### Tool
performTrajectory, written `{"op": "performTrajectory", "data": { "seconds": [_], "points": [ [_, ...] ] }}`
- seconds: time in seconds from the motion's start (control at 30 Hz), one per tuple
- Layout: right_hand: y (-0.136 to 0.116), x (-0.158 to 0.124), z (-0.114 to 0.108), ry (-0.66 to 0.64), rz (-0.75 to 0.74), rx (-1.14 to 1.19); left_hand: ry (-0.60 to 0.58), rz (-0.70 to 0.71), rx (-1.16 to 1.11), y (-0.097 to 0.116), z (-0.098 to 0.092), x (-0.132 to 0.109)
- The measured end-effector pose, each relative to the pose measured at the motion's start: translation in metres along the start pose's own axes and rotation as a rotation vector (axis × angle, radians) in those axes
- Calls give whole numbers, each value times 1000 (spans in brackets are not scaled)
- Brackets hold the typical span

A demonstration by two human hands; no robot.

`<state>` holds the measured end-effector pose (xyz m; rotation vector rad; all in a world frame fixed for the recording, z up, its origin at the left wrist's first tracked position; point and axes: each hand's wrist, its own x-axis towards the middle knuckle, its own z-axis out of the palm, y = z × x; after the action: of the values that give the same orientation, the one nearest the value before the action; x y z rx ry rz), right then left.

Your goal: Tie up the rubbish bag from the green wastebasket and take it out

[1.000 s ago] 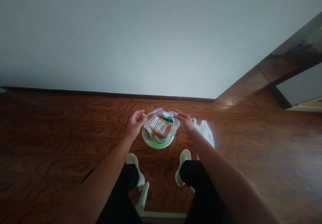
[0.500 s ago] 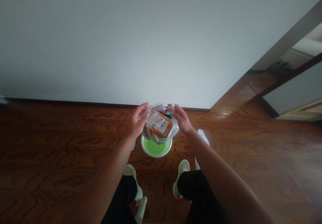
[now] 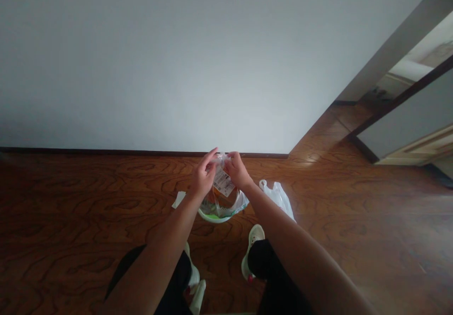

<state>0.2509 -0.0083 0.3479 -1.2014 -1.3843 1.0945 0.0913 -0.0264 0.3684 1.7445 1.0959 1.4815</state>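
Between my hands hangs a clear plastic bag (image 3: 231, 205), bulging with things inside, among them an orange-brown packet with a white printed label (image 3: 223, 183). My left hand (image 3: 204, 173) pinches the gathered top of the bag from the left, its index finger stretched out. From the right, my right hand (image 3: 239, 169) has its fingers closed on the same gathered plastic. Below the bag is a round green bin with a white rim (image 3: 214, 219), mostly covered by the bag. Whether the bag touches the bin I cannot tell.
A white plastic bag (image 3: 278, 196) lies on the wooden floor (image 3: 106, 211) to the right of the bin. At its left is a small white piece (image 3: 179, 199). The pale wall (image 3: 177, 70) rises just beyond. My shoes (image 3: 252, 249) stand on the near side.
My hands have come together, drawing the bag's open mouth into a gathered top. The bag now covers more of the bin.
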Motion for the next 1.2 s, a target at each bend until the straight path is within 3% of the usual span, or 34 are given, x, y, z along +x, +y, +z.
{"op": "performTrajectory", "data": {
  "seconds": [0.23,0.47,0.67,0.73,0.9,1.03,1.2],
  "points": [
    [-8,-8,3,-26,-59,-176,-79,48,115,0,5,-9],
    [-3,-15,0,-304,-21,83,-186,56,135,4,-3,-6],
    [12,-21,0,-195,10,37,-347,74,113,12,-13,-11],
    [16,-24,2,-190,4,-6,-325,76,143,9,-13,-15],
    [20,-30,4,-183,-74,-36,-101,-114,143,-13,-12,-27],
    [23,-35,3,-241,-103,-53,-172,-364,-36,-29,-11,-33],
    [24,-40,0,-253,-74,-105,-159,-407,-46,-37,-6,-37]
  ]
}}
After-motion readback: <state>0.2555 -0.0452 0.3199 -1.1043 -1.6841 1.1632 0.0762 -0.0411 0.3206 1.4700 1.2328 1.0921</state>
